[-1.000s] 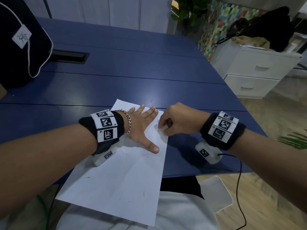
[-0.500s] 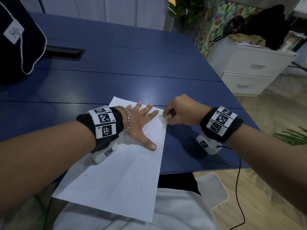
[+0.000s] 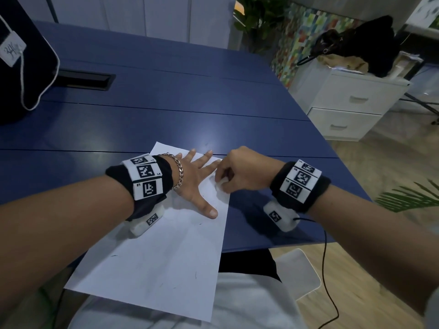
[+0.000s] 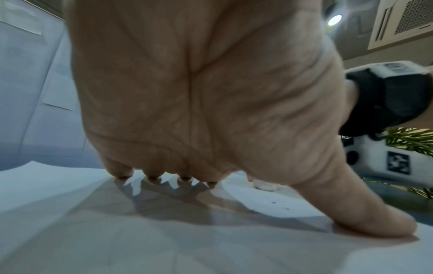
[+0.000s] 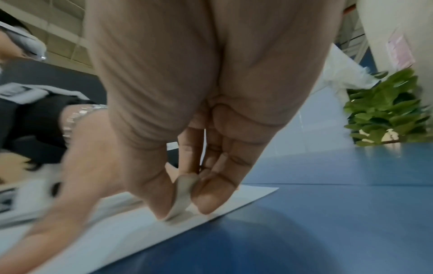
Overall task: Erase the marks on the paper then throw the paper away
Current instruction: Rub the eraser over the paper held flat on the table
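Observation:
A white sheet of paper lies on the blue table, its near end hanging over the front edge, with a few small dark marks on it. My left hand lies flat on the sheet's far part, fingers spread and thumb pressed down. My right hand pinches a small white eraser between thumb and fingers, its tip touching the paper near the right edge. The eraser shows just right of my left fingers.
A dark bag with a white cord and tag stands at the table's far left beside a black cable slot. White drawers with dark clothing on top stand to the right. Plants are behind the table.
My right hand has slid the eraser back and forth along the paper's right edge, now nearer the left fingers. The left hand stays flat on the sheet.

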